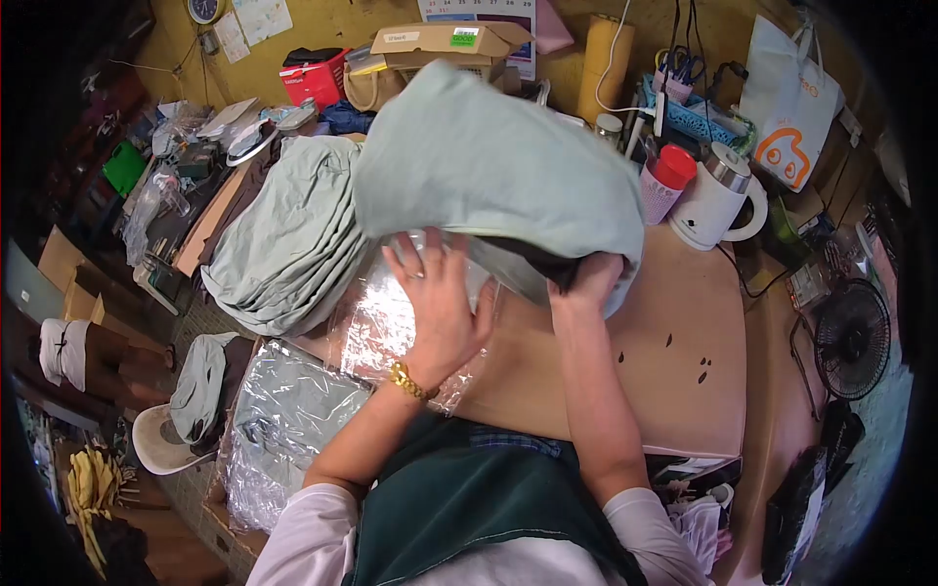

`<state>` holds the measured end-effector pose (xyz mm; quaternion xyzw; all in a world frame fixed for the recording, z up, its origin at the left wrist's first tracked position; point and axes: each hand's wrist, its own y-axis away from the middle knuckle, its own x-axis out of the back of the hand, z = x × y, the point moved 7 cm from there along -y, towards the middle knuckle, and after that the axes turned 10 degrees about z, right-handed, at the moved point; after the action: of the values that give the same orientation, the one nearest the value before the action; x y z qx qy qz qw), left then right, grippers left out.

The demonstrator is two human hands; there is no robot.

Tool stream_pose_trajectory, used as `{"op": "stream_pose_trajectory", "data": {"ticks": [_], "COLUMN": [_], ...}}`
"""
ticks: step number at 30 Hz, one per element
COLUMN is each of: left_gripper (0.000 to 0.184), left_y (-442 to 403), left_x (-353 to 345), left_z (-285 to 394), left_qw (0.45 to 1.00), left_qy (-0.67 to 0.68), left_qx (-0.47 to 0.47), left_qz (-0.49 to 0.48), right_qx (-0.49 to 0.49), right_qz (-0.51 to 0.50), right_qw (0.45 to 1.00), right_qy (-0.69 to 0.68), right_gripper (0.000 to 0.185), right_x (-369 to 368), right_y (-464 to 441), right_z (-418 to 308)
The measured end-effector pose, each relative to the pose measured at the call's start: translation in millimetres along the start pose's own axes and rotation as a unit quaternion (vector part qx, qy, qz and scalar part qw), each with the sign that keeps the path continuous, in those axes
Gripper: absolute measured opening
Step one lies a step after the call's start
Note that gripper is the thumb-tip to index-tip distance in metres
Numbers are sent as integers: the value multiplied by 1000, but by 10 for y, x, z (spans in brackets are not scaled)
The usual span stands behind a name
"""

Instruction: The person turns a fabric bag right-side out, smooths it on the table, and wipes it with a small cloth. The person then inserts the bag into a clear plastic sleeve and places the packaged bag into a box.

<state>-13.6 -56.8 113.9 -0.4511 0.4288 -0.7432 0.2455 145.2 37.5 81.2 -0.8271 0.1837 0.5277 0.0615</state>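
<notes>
Head-worn camera faces forward and down, close above the worktop point(689, 308).

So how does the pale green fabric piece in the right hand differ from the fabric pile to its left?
The fabric piece is gripped near its lower edge by the right hand, while the fabric pile lies with neither hand on it. The fabric piece looks broad and mostly smooth; the fabric pile shows many creased, layered folds. Both share a similar pale grey-green colour.

White sleeves point(305, 539), gold wristband point(406, 381)
</notes>
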Motion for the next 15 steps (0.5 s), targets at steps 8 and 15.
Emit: {"op": "stream_pose_trajectory", "data": {"ticks": [8, 15], "left_gripper": [81, 17], "left_y": [143, 334], "left_x": [-306, -174], "left_z": [-750, -693], "left_qw": [876, 828], "left_qy": [341, 416], "left_qx": [326, 345], "left_qz": [95, 150], "right_qx": [-27, -33], "right_qz": [9, 73], "right_qw": [999, 996], "right_qy": [-38, -35], "right_gripper": [42, 44], "right_x": [250, 179], "right_y": [85, -76], "right_z": [208, -56]}}
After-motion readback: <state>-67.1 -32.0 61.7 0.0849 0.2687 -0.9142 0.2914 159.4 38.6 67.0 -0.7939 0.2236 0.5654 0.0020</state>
